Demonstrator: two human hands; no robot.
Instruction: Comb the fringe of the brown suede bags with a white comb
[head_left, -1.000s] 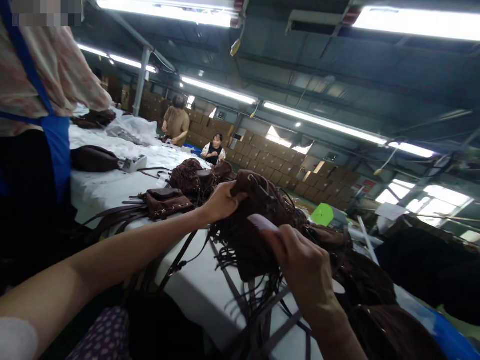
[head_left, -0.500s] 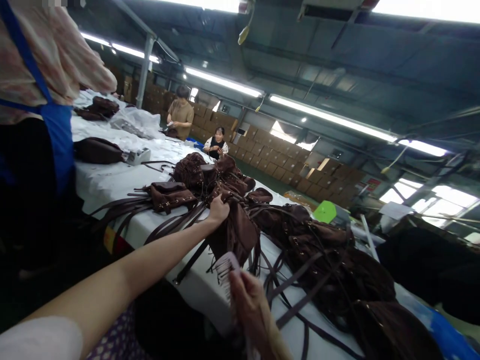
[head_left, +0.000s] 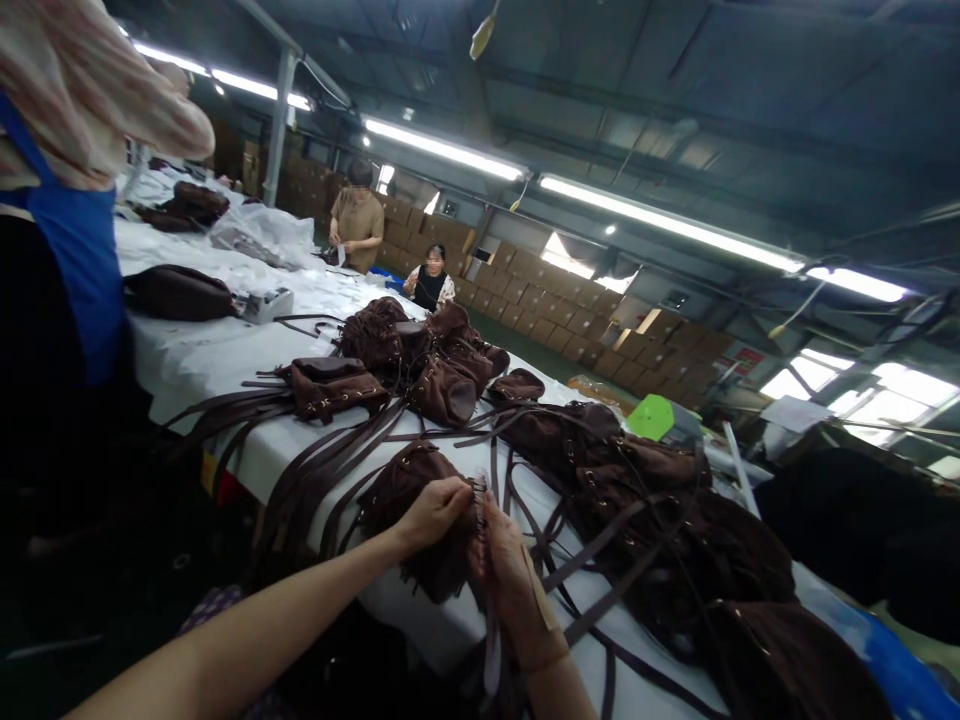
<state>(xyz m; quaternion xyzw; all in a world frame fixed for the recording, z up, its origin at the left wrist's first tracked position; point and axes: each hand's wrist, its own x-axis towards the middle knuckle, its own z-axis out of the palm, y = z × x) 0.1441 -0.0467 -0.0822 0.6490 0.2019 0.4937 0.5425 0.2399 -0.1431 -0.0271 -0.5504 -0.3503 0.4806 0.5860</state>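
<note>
The left hand (head_left: 433,510) has its grip clenched on the top of a dark brown suede fringed bag (head_left: 405,482), fingers curled over its gathered mouth. The right hand (head_left: 511,572) meets it from the other side, its grip pinching a pale toothed comb (head_left: 478,492) that stands upright against the bag's fringe; only the comb's teeth show above the fingers. The bag lies in the lower middle of the frame, right at the near edge of the white-covered worktop (head_left: 225,355), and its fringe hangs over that edge.

Bare cloth opens to the left of the hands, crossed by long brown straps (head_left: 330,455) that trail off the edge. To the right the way is crowded: a heap of brown suede bags (head_left: 660,520) fills the lower right, its straps running under the right wrist. More brown pouches (head_left: 420,355) sit beyond the hands at centre. A person in a blue apron (head_left: 79,260) stands at the worktop's left end, in the upper left of the frame.
</note>
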